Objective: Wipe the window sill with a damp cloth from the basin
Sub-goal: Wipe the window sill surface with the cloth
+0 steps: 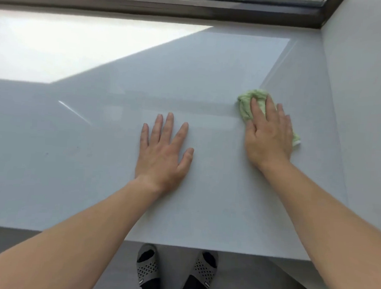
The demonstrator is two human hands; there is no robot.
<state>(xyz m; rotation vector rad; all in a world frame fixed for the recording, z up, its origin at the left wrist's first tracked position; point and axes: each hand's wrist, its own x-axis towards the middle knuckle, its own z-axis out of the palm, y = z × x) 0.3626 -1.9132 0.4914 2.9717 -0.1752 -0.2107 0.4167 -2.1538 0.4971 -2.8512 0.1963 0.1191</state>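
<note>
A wide, glossy white window sill (100, 152) fills the view. A crumpled light green cloth (246, 104) lies on it at the right, close to the side wall. My right hand (268, 133) presses flat on top of the cloth, fingers spread, covering most of it. My left hand (163, 152) rests flat on the bare sill near the middle, palm down, fingers apart, holding nothing. The basin is not in view.
A dark window frame (162, 5) runs along the sill's far edge. A white side wall (361, 105) bounds the sill on the right. Sunlight falls on the far left of the sill. Below the sill's near edge are my feet in grey slippers (148, 265) on a grey floor.
</note>
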